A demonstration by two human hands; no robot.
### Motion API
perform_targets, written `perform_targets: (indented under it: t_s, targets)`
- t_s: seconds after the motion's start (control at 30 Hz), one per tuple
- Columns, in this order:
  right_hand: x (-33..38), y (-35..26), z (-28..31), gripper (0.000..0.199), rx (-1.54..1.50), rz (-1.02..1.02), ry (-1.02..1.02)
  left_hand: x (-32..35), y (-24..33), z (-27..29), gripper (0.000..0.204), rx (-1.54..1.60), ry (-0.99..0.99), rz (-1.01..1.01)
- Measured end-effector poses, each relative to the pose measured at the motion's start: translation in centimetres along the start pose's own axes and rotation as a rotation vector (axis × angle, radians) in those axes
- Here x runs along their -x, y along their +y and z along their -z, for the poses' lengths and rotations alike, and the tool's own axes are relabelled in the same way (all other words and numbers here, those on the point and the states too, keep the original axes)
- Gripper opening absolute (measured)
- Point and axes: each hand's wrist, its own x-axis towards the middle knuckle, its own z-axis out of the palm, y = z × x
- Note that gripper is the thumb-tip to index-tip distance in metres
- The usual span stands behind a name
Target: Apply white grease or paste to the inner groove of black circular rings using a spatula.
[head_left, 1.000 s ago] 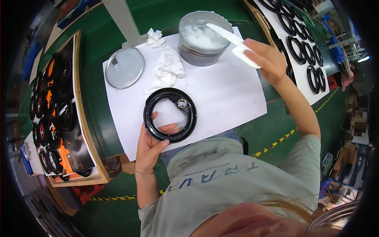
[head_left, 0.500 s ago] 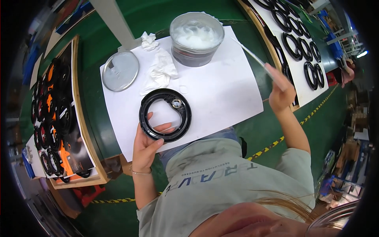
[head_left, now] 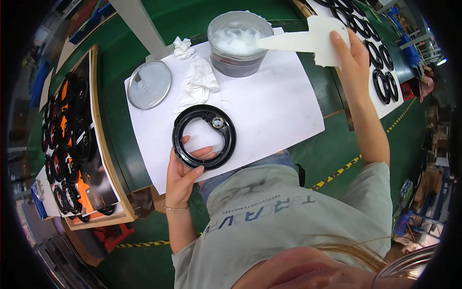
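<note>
A black plastic ring (head_left: 204, 137) with a small metal piece on its inner edge lies on a white paper sheet (head_left: 269, 111). My left hand (head_left: 184, 172) grips the ring's near rim, fingers reaching through its opening. My right hand (head_left: 348, 48) holds a white flat spatula (head_left: 303, 40) whose narrow tip points over a round tub (head_left: 239, 42) of white paste at the sheet's far edge.
The tub's clear lid (head_left: 149, 84) and crumpled white tissues (head_left: 196, 81) lie on the sheet's far left. A wooden tray (head_left: 77, 139) of black and orange rings stands at the left. More black rings (head_left: 380, 72) lie on a white board at the right.
My right hand swung the spatula out to the right, then brought it back, tip now over the tub. The left hand has kept its grip on the ring.
</note>
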Motion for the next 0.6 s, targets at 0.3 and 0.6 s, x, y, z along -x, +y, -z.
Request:
perform_targets:
  t_s: [0.3,0.6]
  targets:
    - [-5.6,-4.1,-0.7,0.021,0.575,0.301,-0.087,0.0,-0.1,0.4,0.074,0.083,-0.002,0.010]
    - [-5.5,-4.6,-1.1,0.024,0.623,0.273,-0.117,0.1,-0.3,0.6,0.074,0.029,-0.010,0.007]
